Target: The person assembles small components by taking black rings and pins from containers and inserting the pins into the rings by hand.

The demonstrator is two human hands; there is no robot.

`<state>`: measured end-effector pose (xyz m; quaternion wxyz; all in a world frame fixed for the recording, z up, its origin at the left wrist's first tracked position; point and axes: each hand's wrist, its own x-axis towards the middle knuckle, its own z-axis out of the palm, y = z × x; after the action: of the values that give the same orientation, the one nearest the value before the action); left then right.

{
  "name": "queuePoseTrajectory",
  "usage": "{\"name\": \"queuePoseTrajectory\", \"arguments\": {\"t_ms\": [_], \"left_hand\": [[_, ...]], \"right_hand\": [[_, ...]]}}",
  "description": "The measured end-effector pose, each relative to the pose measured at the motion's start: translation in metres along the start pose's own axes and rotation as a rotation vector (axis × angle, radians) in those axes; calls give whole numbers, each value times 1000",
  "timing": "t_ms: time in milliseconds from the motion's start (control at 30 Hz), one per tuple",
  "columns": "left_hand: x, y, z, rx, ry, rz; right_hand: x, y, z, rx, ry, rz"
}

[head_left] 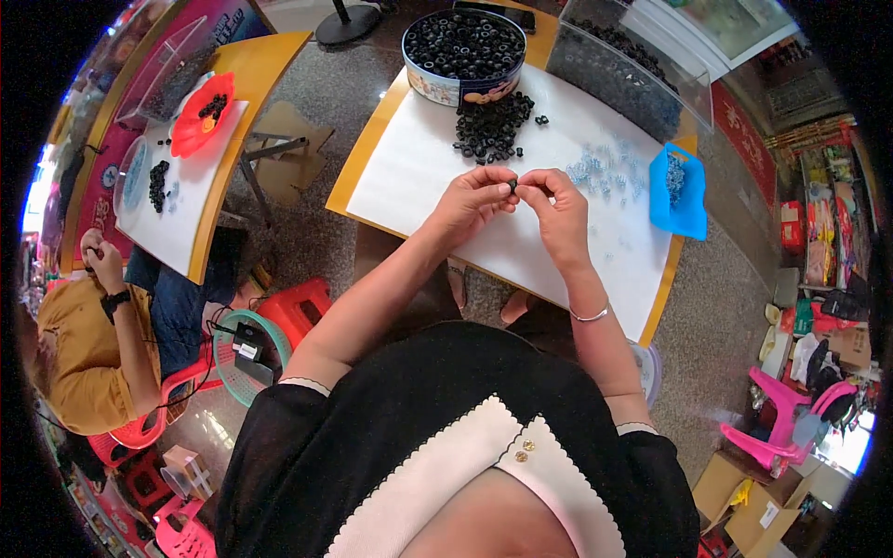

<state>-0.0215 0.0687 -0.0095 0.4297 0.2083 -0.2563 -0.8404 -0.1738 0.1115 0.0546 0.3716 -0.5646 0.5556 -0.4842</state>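
Note:
Over the white-covered table, my left hand (470, 206) pinches a small black round part (513, 186) between thumb and forefinger. From the other side my right hand (560, 216) closes thumb and finger at the same part; whether a second tiny piece sits in that pinch is hidden. Just beyond my fingers lies a heap of black round parts (491, 130), some ring-shaped. Small clear bluish pieces (603, 172) are scattered to the right of my right hand. More of them fill part of a blue plastic scoop-like tray (686, 216) at the table's right edge.
A round tin (435, 86) full of black parts stands at the far edge, beside a transparent bin (614, 88) holding more. At left, a person (88, 349) sits by another table (223, 177) with a red dish (191, 130). A green basket (228, 358) and red stool (296, 307) stand between.

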Motion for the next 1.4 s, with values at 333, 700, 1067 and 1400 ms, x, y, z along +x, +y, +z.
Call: {"name": "queuePoseTrajectory", "arguments": {"t_ms": [333, 700, 1067, 1400], "left_hand": [[0, 2, 2, 20, 0, -18], [4, -2, -4, -47, 9, 21], [2, 2, 1, -58, 38, 4], [0, 2, 3, -47, 26, 12]], "right_hand": [[12, 7, -5, 299, -88, 143], [75, 51, 7, -750, 45, -293], [42, 17, -9, -183, 54, -41], [1, 2, 7, 148, 78, 19]]}}
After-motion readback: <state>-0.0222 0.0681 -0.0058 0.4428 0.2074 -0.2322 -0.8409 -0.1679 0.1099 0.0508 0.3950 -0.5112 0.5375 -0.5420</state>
